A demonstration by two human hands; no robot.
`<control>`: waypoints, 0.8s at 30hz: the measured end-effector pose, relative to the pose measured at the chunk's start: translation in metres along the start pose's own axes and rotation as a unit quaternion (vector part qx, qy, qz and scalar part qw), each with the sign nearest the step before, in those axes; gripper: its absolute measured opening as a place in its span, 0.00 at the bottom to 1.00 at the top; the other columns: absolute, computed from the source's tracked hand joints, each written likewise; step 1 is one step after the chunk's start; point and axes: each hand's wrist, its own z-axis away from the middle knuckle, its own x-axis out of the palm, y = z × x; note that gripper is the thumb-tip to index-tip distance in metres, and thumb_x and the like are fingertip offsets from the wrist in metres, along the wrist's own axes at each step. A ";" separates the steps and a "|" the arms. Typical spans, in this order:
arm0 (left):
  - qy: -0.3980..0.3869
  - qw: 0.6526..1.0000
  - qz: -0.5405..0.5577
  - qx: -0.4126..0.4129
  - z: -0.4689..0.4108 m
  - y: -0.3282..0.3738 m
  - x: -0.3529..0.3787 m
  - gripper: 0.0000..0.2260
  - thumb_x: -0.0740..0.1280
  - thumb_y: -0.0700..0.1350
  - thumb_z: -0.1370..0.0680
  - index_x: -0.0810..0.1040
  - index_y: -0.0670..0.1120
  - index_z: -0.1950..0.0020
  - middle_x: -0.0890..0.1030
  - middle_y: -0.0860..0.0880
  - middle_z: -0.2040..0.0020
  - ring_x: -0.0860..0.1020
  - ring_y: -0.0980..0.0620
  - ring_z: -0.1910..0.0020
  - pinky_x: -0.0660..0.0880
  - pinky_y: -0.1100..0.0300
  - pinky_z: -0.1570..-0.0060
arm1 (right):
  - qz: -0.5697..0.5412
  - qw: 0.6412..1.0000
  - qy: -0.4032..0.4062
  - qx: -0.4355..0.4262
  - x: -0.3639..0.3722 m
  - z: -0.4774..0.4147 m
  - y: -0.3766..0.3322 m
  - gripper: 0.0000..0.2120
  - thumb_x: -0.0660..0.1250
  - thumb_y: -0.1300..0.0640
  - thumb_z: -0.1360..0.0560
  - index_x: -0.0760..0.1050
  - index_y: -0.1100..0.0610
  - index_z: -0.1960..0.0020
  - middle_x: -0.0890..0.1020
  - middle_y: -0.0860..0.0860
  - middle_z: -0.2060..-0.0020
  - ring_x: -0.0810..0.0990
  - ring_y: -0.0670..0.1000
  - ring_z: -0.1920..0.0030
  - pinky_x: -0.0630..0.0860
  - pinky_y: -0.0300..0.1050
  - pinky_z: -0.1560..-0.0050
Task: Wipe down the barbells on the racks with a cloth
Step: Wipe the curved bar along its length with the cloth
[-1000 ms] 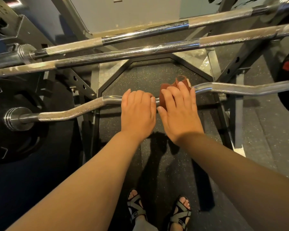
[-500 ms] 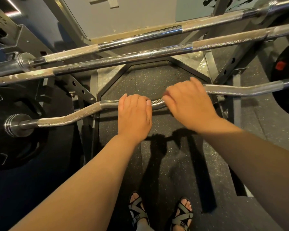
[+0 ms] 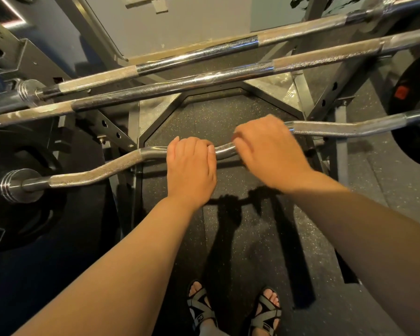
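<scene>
- We stand on a dark, speckled rubber floor (image 3: pixel 216 117) in front of a grey steel rack (image 3: pixel 301 90), with a pale wall behind it.
- Two straight bars lie across the rack ahead of us. The farther barbell (image 3: pixel 197 53) and the nearer barbell (image 3: pixel 180 83) run side by side, both slanting up to the right.
- Closest to us, a curl bar (image 3: pixel 95 174) crosses the view, with a black weight plate (image 3: pixel 22 226) at its left end.
- Our left hand (image 3: pixel 192 170) grasps the curl bar near its middle, fingers wrapped over the top.
- Our right hand (image 3: pixel 269 151) sits just beside it on the same bar. It is blurred, with the fingers clenched over the metal. We cannot tell whether the cloth is under that palm.
- Our sandalled feet (image 3: pixel 201 309) show at the bottom edge.
</scene>
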 end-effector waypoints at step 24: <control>-0.032 0.993 0.084 -0.076 -0.012 0.030 -0.007 0.18 0.50 0.47 0.14 0.81 0.49 0.46 0.79 0.54 0.51 0.75 0.53 0.46 0.44 0.52 0.22 | 0.029 0.999 -0.034 -0.022 0.001 0.007 -0.006 0.17 0.51 0.47 0.16 0.74 0.53 0.38 0.78 0.50 0.45 0.73 0.55 0.37 0.56 0.58 0.21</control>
